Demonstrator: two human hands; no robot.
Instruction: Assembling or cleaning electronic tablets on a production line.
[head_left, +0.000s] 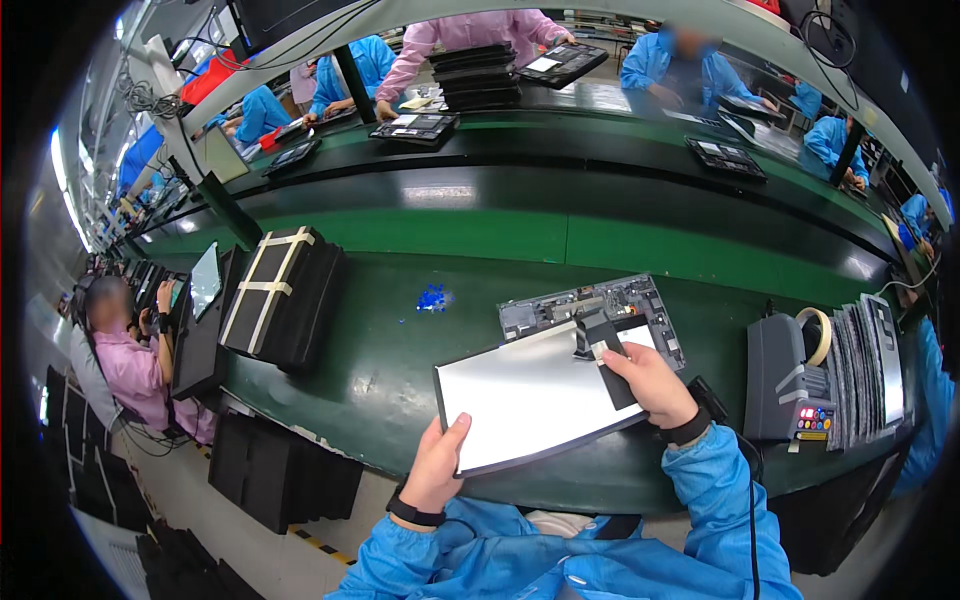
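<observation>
A silver-backed flat panel (520,400), which looks like a screen panel, is held tilted above the green table. My left hand (436,466) is closed on its near left corner, thumb on top. At its right end my right hand (652,386) pinches the panel together with a black strip (617,378) lying across it; the fingers beneath are hidden. Just beyond the panel lies an opened laptop base (645,300) with bare circuit boards, partly covered by the panel. Small blue pieces (433,298) are heaped to its left.
A grey tape dispenser (772,370) with a tape roll (817,337) stands right, beside upright grey panels (855,370). Taped black trays (268,300) stand left. Beyond, a dark conveyor (440,190) carries open devices; co-workers sit around. A black cable (752,490) hangs by my right arm.
</observation>
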